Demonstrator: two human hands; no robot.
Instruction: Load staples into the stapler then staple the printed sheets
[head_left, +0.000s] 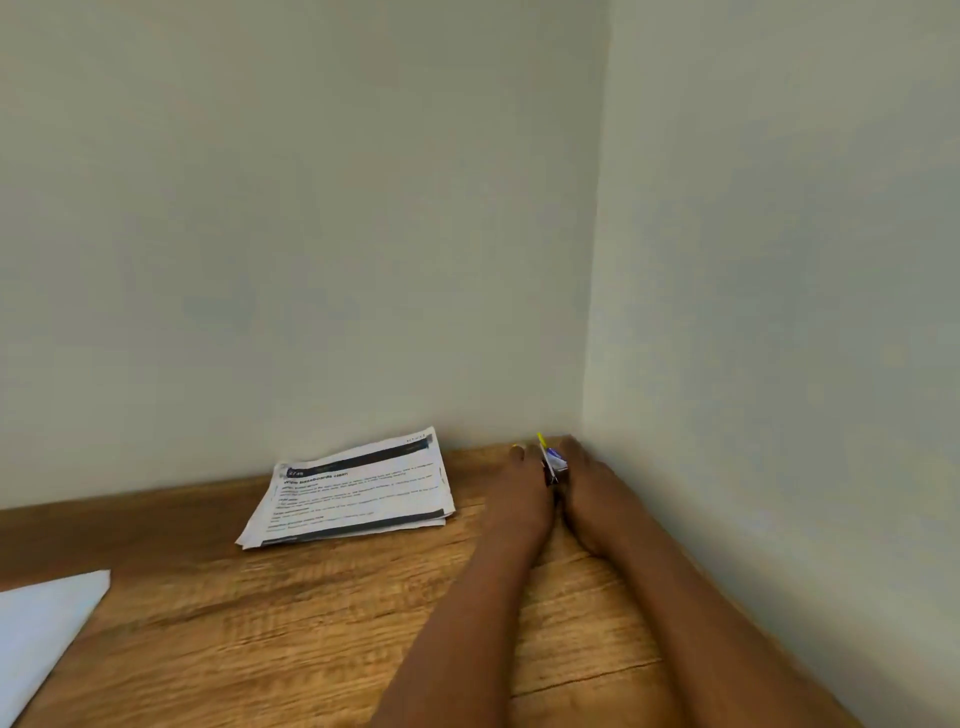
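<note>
both hands, left hand (522, 486) and right hand (589, 488), are pinching a small box (553, 464) at the table's (311, 623) 1 o'clock corner; stapler unseen. printed sheets (353, 491) are lying at 11 o'clock. risk: the cramped corner grip slipping, spilling staples.

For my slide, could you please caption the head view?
Both hands hold a small blue-and-yellow object beside printed sheets on a wooden desk.

- Looks like a home or small office desk nook, honestly can't tell which.
- Wood-grain worktop (260, 649) fills the lower frame, tucked into a corner of plain pale walls (311, 208).
- Stack of printed sheets (353, 493) at centre, another white sheet (41, 623) at lower left.
</note>
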